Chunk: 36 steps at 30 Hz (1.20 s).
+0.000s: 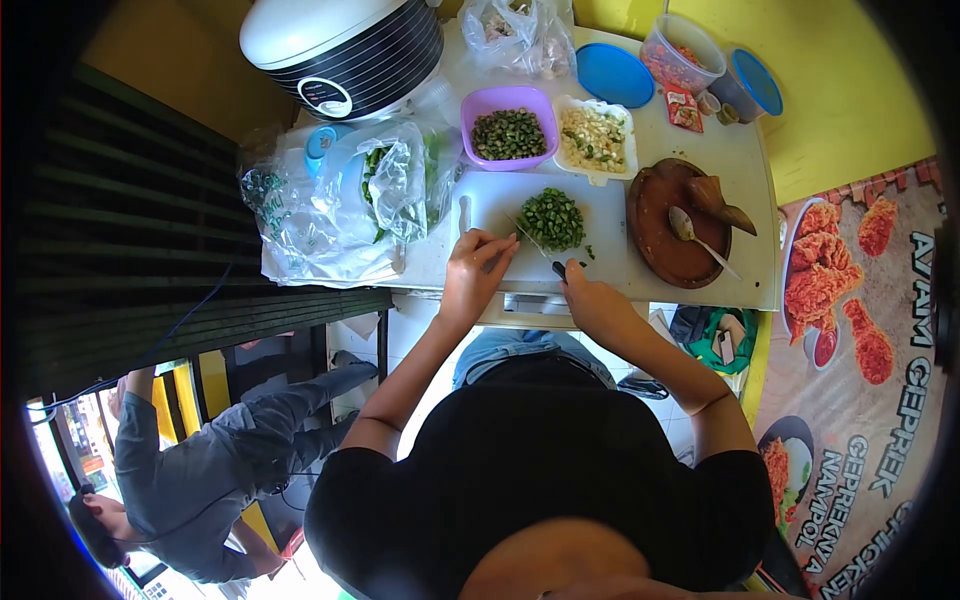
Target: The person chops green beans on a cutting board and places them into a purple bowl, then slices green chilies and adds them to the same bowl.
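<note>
My right hand (596, 300) is closed around the black handle of a knife (559, 268). The blade slants up and left across a white cutting board (600, 225). Close by the blade is my left hand (478, 268), its fingers drawn together in a pinch; whatever they hold is too small to make out. A heap of chopped green vegetable pieces (552, 220) lies on the board just beyond the knife, with a few loose bits to its right. Behind the board stand a purple bowl (467, 125) of chopped green pieces and a white tray (632, 150) of pale chopped food.
A brown mortar (645, 250) with a pestle (722, 205) and spoon (683, 225) sits right. Plastic bags (320, 230) lie left, below a rice cooker (345, 60). Blue lids (614, 75) and tubs (683, 50) stand behind. Another person (210, 470) is at far left.
</note>
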Tool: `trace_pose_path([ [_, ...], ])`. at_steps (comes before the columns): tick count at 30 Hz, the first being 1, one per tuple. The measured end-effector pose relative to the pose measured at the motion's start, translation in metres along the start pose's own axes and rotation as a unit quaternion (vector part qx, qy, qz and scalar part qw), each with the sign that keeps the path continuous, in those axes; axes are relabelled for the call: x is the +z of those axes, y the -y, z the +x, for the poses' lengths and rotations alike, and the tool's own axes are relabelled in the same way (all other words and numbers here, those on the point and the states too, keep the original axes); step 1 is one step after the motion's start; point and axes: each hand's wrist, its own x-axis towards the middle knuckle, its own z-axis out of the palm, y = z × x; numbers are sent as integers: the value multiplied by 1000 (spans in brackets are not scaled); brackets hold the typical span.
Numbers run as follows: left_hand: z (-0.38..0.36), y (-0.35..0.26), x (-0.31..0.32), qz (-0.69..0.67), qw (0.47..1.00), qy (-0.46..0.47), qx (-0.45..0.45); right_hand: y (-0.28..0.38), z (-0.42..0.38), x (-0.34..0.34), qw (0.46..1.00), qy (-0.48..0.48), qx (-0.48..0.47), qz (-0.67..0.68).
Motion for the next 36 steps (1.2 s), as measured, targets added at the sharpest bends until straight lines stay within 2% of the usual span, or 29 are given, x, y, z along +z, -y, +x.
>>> trace_pose_path([
  [7, 7, -2, -6, -20, 1000, 14, -4, -2, 7, -2, 999, -6, -37, 13],
  [12, 7, -2, -10, -28, 998, 55, -24, 1, -3, -14, 999, 28, -14, 11],
  [15, 8, 1, -10, -7, 999, 42, 16, 5, -8, -12, 999, 31, 2, 19],
  [22, 10, 6, -12, -58, 997, 53, 10, 13, -3, -8, 999, 34, 30, 29],
  [29, 10, 10, -12, -67, 995, 77, -5, 15, 5, 11, 999, -24, 39, 11],
  [32, 7, 12, -8, -59, 997, 53, 9, 10, -1, 14, 999, -25, 20, 36],
  [36, 5, 14, -8, -79, 996, 38, 13, 18, -23, 16, 997, -2, 57, 49],
])
